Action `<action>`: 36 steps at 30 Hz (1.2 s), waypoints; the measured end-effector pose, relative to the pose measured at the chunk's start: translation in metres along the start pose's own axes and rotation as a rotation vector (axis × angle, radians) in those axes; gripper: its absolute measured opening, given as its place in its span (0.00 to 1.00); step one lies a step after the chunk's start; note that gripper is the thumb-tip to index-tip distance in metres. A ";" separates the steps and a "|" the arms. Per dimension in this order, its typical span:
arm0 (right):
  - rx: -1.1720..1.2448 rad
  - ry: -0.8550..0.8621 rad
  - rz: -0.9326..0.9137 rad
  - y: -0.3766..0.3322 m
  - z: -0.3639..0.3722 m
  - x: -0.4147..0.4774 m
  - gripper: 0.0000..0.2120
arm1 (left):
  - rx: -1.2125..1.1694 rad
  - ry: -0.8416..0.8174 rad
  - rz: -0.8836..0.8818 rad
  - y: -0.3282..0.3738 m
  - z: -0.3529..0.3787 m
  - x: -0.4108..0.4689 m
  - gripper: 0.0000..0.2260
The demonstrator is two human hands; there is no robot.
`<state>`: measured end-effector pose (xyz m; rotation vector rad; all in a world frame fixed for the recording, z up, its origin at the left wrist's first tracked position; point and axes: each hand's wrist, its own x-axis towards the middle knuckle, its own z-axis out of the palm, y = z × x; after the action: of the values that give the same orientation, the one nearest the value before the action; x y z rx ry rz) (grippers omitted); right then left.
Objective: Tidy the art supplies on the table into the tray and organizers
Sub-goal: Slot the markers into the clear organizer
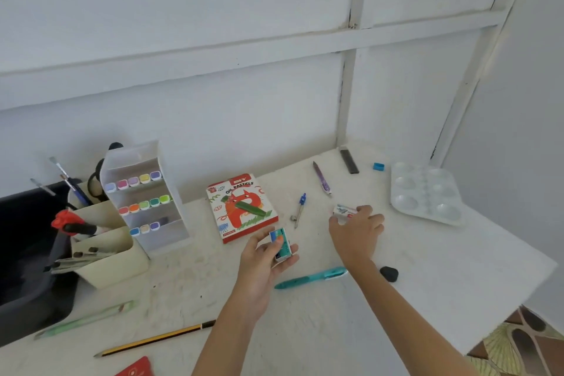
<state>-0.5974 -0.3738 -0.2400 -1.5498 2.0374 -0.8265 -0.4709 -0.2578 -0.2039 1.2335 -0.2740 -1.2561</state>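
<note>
My left hand (262, 256) grips a small teal-and-white cardboard box (282, 246), while my right hand (357, 226) pinches a small white printed box (344, 210) lying crosswise at its fingertips.

A single wide-angle head view looks forward and down onto the table (427, 299) from close above its near edge. It faces the far wall (213, 40).

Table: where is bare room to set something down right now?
Bare: the near right stretch between the black lump, the palette and the table edge; also between marker rack and pencil. Crowded: around the pastel box, compass, left hand and right hand.
</note>
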 end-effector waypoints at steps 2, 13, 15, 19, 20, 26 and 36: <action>-0.074 -0.007 0.043 -0.005 0.004 0.014 0.30 | 0.004 0.012 0.002 0.001 0.005 0.007 0.10; -0.031 -0.026 -0.111 -0.017 0.021 0.015 0.27 | 0.076 0.109 0.079 0.009 -0.019 0.029 0.23; 0.087 -0.086 -0.242 -0.026 0.026 0.000 0.28 | 0.162 0.126 0.108 0.011 -0.029 0.028 0.25; 0.257 -0.285 -0.478 -0.047 0.040 -0.038 0.26 | 0.177 0.232 0.176 0.022 -0.053 0.018 0.24; 0.270 -0.340 -0.537 -0.052 0.044 -0.048 0.26 | 0.203 0.275 0.213 0.026 -0.060 0.015 0.24; 0.331 -0.704 -0.663 -0.078 0.068 -0.097 0.22 | 0.337 0.436 0.391 0.040 -0.114 -0.015 0.23; 0.360 -0.791 -0.842 -0.122 0.122 -0.150 0.16 | 0.384 0.495 0.432 0.045 -0.178 -0.048 0.26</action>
<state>-0.3904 -0.2755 -0.2443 -2.0602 0.6245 -0.6247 -0.3312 -0.1290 -0.2159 1.6616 -0.4023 -0.5138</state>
